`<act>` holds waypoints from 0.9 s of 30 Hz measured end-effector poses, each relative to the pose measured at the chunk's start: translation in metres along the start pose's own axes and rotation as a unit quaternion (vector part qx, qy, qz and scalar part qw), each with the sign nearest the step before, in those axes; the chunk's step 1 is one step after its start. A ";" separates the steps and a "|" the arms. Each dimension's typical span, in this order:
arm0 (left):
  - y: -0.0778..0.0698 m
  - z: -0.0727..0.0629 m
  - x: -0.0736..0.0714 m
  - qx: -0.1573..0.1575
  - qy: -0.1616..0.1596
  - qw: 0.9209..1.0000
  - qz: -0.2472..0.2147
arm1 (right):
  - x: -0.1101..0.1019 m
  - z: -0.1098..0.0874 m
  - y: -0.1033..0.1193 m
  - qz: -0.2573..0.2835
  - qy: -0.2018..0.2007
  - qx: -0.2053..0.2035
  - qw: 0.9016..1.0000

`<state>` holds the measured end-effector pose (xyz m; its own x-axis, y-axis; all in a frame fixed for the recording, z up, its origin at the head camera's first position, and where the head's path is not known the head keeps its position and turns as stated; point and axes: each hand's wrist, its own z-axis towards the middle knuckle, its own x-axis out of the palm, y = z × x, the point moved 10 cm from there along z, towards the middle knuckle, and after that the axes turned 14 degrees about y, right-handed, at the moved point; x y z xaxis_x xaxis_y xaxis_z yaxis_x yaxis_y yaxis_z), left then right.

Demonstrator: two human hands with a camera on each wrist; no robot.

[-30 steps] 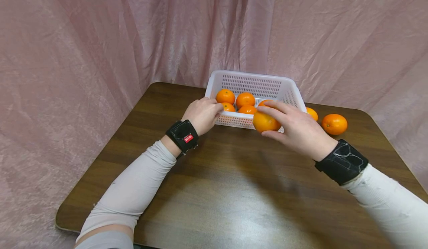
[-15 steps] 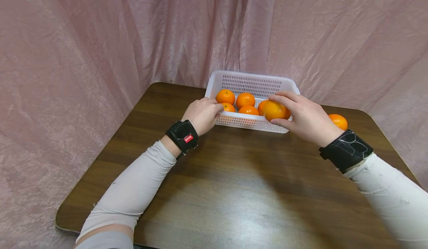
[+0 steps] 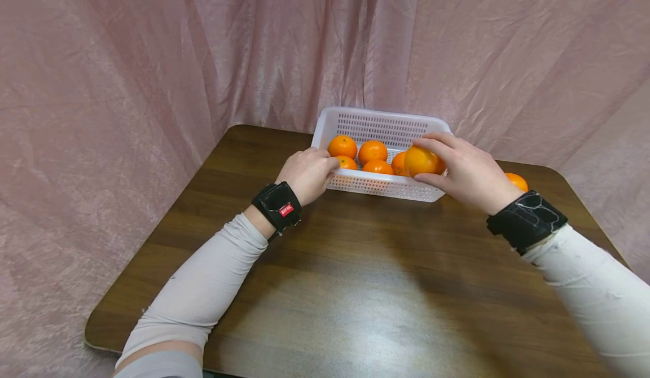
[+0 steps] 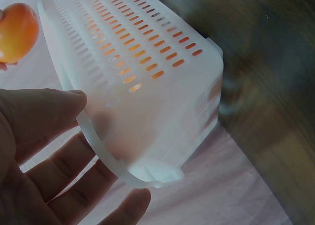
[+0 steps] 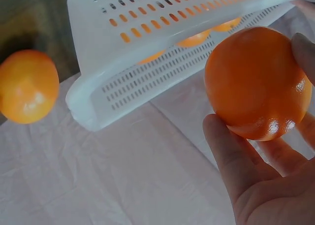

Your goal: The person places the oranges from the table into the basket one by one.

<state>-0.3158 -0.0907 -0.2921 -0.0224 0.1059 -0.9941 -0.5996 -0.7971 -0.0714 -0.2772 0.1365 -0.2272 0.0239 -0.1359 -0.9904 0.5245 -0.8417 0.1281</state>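
A white perforated plastic basket [image 3: 406, 189] stands at the back of the table with several oranges [image 3: 373, 152] inside. My left hand [image 3: 307, 175] pinches its left front corner; in the left wrist view the thumb lies on the outer side of the rim [image 4: 101, 148] and fingers reach behind it. Over the basket's right end, my right hand [image 3: 469, 172] grips one orange [image 3: 421, 162] between thumb and fingertips. The right wrist view shows that held orange [image 5: 256, 84] raised above the rim. My right hand covers the basket's right front corner in the head view.
One loose orange [image 3: 516, 181] lies on the table right of the basket, partly hidden by my right hand. The brown wooden table [image 3: 325, 288] has rounded corners. A pink curtain [image 3: 284, 51] hangs right behind it.
My right hand has carried the orange rightward and slightly farther back, from before the front wall to over the basket's right end. My left hand and the basket stay put.
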 end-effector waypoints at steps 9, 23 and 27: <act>0.000 0.000 0.000 -0.001 0.004 1.000 -0.003 | -0.002 0.004 -0.006 0.003 -0.001 -0.004 1.000; -0.001 0.000 0.000 0.001 -0.001 1.000 0.000 | 0.000 0.012 -0.024 0.004 0.023 0.024 0.999; -0.001 0.000 0.000 0.001 -0.001 1.000 0.001 | 0.003 0.014 -0.027 0.003 0.031 0.028 0.999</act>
<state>-0.3154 -0.0902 -0.2918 -0.0254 0.1058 -0.9941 -0.6004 -0.7967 -0.0695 -0.3034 0.1517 -0.2328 0.0795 -0.1097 -0.9908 0.4758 -0.8692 0.1344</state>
